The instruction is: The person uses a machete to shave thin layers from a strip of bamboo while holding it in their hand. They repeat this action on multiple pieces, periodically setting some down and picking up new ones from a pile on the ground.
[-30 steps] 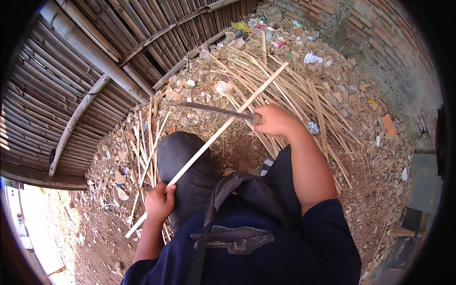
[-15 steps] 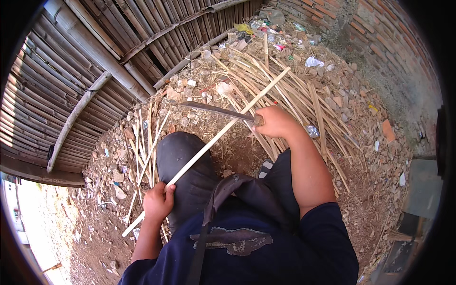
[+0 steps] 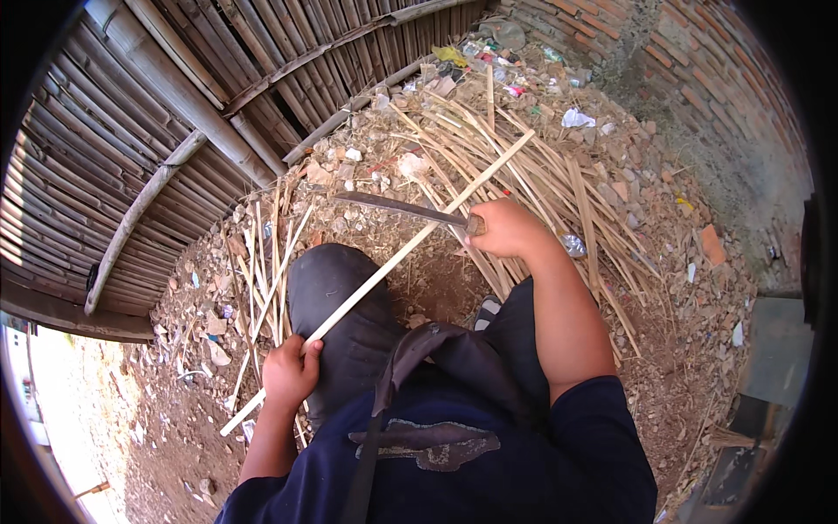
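Note:
My left hand (image 3: pixel 291 370) is closed around a long pale bamboo strip (image 3: pixel 375 278), close to its lower end. The strip slants up to the far right, across my left knee. In my right hand (image 3: pixel 506 229) is the handle of a machete (image 3: pixel 397 205), its dark blade pointing left. The blade lies across the strip's upper half, touching or just over it. A large pile of bamboo strips (image 3: pixel 541 188) covers the ground beyond my right hand. Thinner strips (image 3: pixel 278 271) lie in a smaller heap beside my left knee.
A bamboo wall (image 3: pixel 140 175) rises at the left, and a brick wall (image 3: pixel 698 70) closes the far right. Rubble and litter (image 3: pixel 576 117) are scattered over the dirt ground. Grey panels (image 3: pixel 772 349) stand at the right edge.
The machete has shifted slightly right, its tip drawn a little toward my right hand. My left hand keeps its hold on the bamboo strip, which has barely moved.

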{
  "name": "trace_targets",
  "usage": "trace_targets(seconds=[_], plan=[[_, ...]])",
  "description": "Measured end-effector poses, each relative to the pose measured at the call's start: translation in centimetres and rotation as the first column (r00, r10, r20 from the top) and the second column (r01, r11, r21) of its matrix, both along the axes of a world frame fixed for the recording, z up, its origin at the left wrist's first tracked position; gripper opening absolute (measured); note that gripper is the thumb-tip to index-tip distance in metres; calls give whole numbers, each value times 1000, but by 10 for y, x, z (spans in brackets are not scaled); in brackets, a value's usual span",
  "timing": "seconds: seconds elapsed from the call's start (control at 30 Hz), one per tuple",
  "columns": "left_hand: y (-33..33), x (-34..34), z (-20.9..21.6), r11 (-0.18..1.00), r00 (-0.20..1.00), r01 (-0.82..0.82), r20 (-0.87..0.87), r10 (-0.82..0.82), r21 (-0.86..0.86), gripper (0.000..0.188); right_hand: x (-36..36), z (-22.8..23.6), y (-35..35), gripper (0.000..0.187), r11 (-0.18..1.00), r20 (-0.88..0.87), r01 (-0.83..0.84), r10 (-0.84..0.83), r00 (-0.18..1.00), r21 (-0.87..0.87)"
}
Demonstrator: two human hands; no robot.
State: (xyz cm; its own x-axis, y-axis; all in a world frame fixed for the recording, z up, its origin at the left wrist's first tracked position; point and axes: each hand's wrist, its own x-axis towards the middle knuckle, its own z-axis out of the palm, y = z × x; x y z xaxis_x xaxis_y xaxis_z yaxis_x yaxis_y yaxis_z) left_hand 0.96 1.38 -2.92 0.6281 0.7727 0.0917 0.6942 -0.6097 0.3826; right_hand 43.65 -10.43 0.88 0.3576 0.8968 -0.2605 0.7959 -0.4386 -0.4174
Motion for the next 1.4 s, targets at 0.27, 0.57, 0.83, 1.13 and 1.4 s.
trace_targets(seconds=[0.27,0.57,0.83,1.13,1.4], plan=[[2,-3,-2,1000,1000,2,-22,-2,1,42,-10,9,0,30,1000,37,9,-9,999,-10],[1,-1,-2,1000,1000,-8,-5,8,-7,43,-8,5,1,29,1000,12,-17,17,1000,-16],[1,0,1,999,1000,-13,-14,13,-29,44,-8,7,0,29,1000,6,-5,5,1000,-15],[0,0,0,1000,1000,-16,-20,15,-18,44,-9,5,1,28,1000,28,-6,6,1000,-5],[1,0,-1,1000,1000,-9,-6,9,-12,44,-9,2,1,27,1000,59,-8,8,998,5]])
